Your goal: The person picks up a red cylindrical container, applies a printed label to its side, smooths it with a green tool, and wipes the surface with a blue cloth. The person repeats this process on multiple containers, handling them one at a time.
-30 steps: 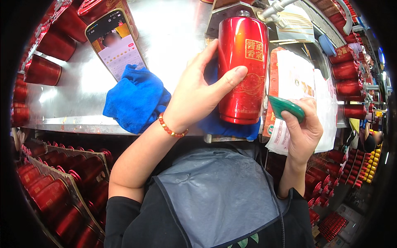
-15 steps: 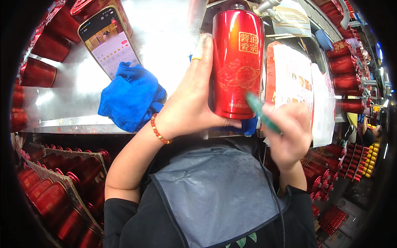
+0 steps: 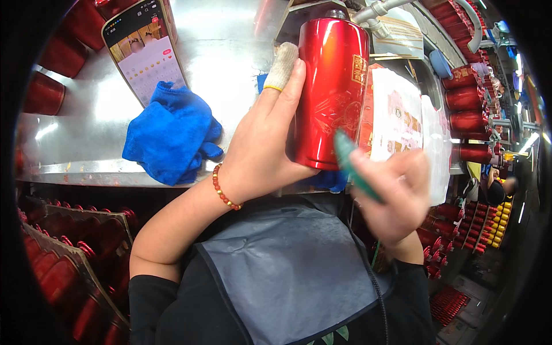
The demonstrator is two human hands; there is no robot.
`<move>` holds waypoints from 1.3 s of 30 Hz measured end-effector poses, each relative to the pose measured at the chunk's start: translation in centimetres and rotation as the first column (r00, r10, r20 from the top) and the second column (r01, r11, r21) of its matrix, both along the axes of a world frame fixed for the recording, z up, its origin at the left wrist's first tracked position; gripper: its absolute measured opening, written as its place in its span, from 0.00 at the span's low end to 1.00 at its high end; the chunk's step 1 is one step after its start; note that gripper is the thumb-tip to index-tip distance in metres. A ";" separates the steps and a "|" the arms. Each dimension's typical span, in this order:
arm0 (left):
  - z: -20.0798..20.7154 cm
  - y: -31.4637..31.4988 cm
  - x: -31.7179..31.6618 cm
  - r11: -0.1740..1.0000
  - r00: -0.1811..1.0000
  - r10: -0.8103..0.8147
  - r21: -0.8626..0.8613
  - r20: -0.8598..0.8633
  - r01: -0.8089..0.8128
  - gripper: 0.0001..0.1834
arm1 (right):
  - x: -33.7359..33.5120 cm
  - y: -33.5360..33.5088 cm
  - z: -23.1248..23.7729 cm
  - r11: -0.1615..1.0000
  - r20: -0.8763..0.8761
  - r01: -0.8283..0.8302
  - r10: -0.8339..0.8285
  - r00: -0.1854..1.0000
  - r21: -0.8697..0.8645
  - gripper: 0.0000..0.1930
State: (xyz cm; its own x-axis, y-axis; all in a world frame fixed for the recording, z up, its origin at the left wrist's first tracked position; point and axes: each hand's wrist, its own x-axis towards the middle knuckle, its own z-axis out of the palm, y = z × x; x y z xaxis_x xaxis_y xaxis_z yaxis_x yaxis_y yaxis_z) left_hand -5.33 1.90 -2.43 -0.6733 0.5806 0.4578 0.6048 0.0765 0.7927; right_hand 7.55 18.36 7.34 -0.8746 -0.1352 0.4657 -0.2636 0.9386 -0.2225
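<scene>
A glossy red bottle [image 3: 329, 75] with gold markings lies on the work surface, its narrow neck pointing away from me. My left hand [image 3: 261, 132] is wrapped along its left side, the thumb under the base. A pale knitted finger cover [image 3: 282, 66] sits on one of its fingers. In my closed right hand [image 3: 399, 192], blurred by motion, is a green pointed tool [image 3: 355, 167] whose exact kind I cannot make out. Its tip is at the bottle's lower right, over or against the gold drawing; contact is unclear. Blue cloth [image 3: 330, 181] shows beneath the bottle's base.
A crumpled blue cloth [image 3: 172, 135] lies left of my arm, overlapping a lit phone [image 3: 146, 52]. White printed sheets [image 3: 397, 115] lie on the right, near metal pipes [image 3: 376, 11]. Red bottles [image 3: 63, 276] fill divided crates at lower left; more red vessels [image 3: 471, 121] stand at right.
The bottle has turned in my left hand, so its gold square has rotated toward the right edge. My right hand and the green tool remain near its lower part. The whole view has shifted slightly.
</scene>
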 end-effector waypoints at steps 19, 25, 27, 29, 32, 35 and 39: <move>0.5 -0.3 -0.2 0.999 0.992 0.034 0.019 -0.121 -0.031 0.60 | -3.2 0.7 1.6 0.938 -0.027 -0.185 0.202 0.979 0.292 0.21; 0.4 -0.5 -0.2 1.000 0.997 0.024 0.004 -0.070 -0.024 0.63 | -6.7 2.7 3.2 0.957 0.247 -0.077 0.149 0.958 -0.280 0.15; 0.6 -0.6 -0.2 1.000 0.999 -0.005 -0.010 -0.035 0.004 0.63 | -7.6 5.3 2.8 0.917 0.112 0.114 -0.076 0.991 -0.381 0.13; 0.5 -0.8 0.0 0.999 1.000 -0.020 -0.033 0.015 0.020 0.63 | -7.1 4.9 3.3 0.943 0.093 0.028 0.003 0.996 -0.332 0.13; 0.6 -1.0 0.0 0.997 0.999 -0.036 -0.063 0.022 0.037 0.64 | -8.2 5.3 3.0 0.913 0.291 -0.008 0.138 0.947 -0.408 0.13; 1.1 -1.4 -0.2 0.990 0.999 -0.053 -0.132 0.012 0.054 0.65 | -10.2 7.3 3.1 0.987 -0.035 -0.089 0.085 0.996 -0.133 0.09; 1.2 -1.3 -0.8 0.991 0.995 -0.064 -0.124 -0.076 0.054 0.66 | -11.0 6.7 3.3 0.991 -0.026 -0.050 0.047 0.999 -0.124 0.11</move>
